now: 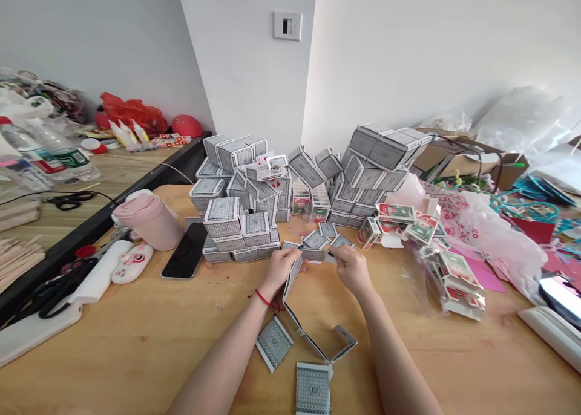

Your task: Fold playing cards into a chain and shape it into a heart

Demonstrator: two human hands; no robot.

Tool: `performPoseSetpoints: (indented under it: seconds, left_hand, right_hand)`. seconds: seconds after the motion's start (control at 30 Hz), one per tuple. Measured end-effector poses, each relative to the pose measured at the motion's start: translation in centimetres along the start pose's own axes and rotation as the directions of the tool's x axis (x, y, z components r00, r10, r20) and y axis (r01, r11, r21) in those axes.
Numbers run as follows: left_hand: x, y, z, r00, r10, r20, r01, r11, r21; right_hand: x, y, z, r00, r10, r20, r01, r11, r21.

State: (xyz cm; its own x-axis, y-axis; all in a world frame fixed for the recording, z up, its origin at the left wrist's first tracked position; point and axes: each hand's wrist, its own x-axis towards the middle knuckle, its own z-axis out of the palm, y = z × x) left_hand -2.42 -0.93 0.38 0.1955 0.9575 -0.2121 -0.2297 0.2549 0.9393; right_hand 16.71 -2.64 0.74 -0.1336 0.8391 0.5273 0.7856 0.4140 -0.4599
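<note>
My left hand [282, 268] is closed on the upper end of a chain of folded playing cards [308, 336], which bends down across the table between my forearms. To its right, my right hand [354, 268] is closed in a pinch; a small pale edge shows at its fingertips, too small to name. Just beyond both hands lie loose patterned cards [316, 239]. Nearer me are a folded card [275, 342] and another card [313, 388]. Card boxes [224, 212] stand stacked behind my left hand, with more stacked card boxes [381, 146] at the back right.
A black phone [184, 251] and a pink cup [149, 218] stand at the left, beside a white case [132, 264] and scissors [61, 291]. Opened card packs [458, 276] and plastic bags [490, 233] crowd the right. The wall rises behind the stacks.
</note>
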Motion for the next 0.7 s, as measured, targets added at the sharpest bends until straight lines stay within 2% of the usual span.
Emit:
performPoseSetpoints:
  seconds: [0.23, 0.7]
  left_hand:
    - [0.0, 0.0, 0.0, 1.000, 0.003, 0.003, -0.003, 1.000, 0.006]
    - [0.1, 0.0, 0.1, 1.000, -0.005, -0.006, 0.005, 1.000, 0.008]
  right_hand:
    - [-0.1, -0.1, 0.3, 0.999, 0.040, -0.027, -0.038, 0.997, 0.062]
    - [0.0, -0.4, 1.1, 0.997, 0.072, -0.041, -0.068, 0.995, 0.078]
